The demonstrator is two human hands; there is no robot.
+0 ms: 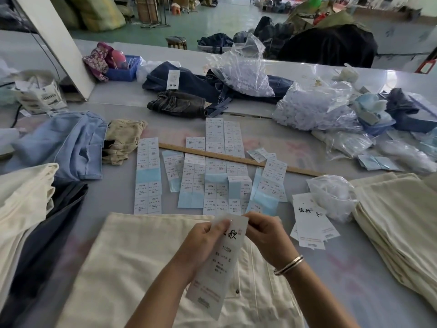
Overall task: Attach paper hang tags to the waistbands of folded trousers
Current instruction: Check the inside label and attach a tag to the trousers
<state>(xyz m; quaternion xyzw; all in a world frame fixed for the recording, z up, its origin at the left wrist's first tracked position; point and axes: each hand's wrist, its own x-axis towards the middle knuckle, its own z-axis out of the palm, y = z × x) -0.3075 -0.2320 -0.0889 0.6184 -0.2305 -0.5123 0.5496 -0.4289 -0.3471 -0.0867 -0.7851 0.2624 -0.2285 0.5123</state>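
A long white paper hang tag (221, 263) with black characters and a size sticker hangs upright over the cream folded trousers (132, 268) in front of me. My left hand (204, 242) pinches the tag's top left edge. My right hand (264, 235), with bangles on its wrist, pinches the tag's top right corner. A small pile of loose hang tags (309, 223) lies to the right. Beyond my hands, several sheets of size stickers (208, 176) are spread out on the table.
A wooden ruler (236, 158) crosses the sticker sheets. Cream trousers are stacked at the right (399, 221) and left (21, 200). Blue and tan garments (71, 143), dark jeans (179, 104), clear plastic bags (312, 107) and a blue basket (125, 69) crowd the far side.
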